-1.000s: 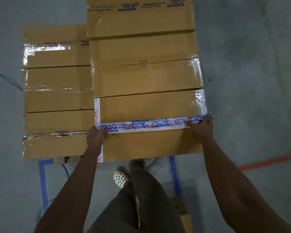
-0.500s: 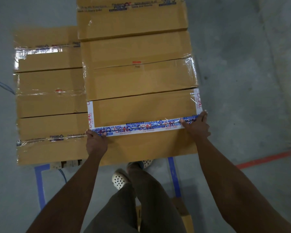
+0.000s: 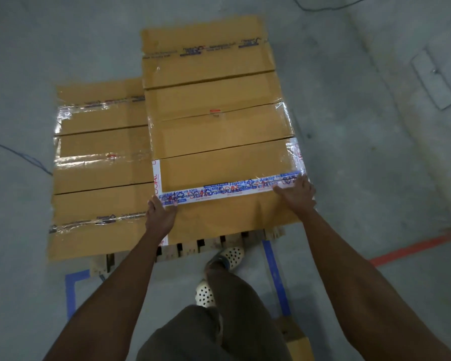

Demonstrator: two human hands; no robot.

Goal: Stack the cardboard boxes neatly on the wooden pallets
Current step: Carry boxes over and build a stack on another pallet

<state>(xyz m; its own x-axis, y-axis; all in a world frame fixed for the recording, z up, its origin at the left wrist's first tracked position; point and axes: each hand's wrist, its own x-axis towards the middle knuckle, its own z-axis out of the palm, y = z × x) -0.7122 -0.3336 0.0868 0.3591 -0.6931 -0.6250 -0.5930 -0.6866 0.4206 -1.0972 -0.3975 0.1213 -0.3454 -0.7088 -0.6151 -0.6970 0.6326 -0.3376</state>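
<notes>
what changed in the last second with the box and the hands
The nearest box slid away from the person, further onto the pallet, whose front edge now shows below it. The left hand and right hand stayed pressed flat on its top by the printed tape. The other boxes did not move.

Under the taped box [image 3: 227, 220], the wooden pallet [image 3: 216, 243] is hidden except for its near edge. Nearer than that box, a small carton [image 3: 297, 343] is cut off by the bottom edge and partly covered by a leg [image 3: 235, 308]. The box's tape print [image 3: 227, 188] is too blurred to read whole.
</notes>
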